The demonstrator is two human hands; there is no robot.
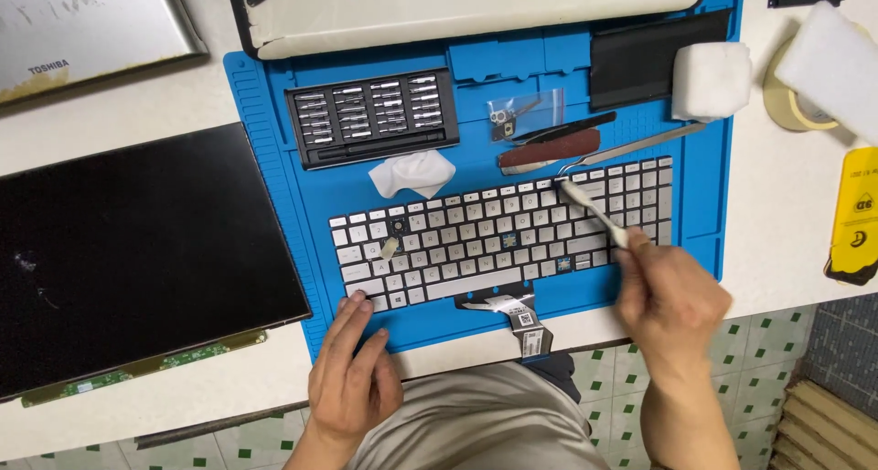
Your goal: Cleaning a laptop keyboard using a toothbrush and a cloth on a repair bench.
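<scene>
Keyboard [498, 237] lay flat on the blue mat [274, 159], long axis left-right, ribbon cable [521, 319] off its near edge toward the person. Several keycaps were missing, mostly left of centre and lower right.

Right hand [668, 296] sat off the keyboard's right end, fingers closed around a brush [590, 212]. Brush axis ran diagonally up-left from the hand; its tip was on the upper-right key rows. So the work point lay up and left of the right fingers, and the right hand was the nearer one.

Left hand [352, 369] held nothing: fingers loosely extended, fingertips pressing the keyboard's near-left corner.

Relative to the keyboard: bit set [370, 116] behind its left half, crumpled wipe [413, 171] just behind the middle, tweezers [631, 147] and a small parts bag [512, 113] behind the right half, white foam block [712, 80] further back right. Bare LCD panel [137, 251] sat well left of it, off the mat.
</scene>
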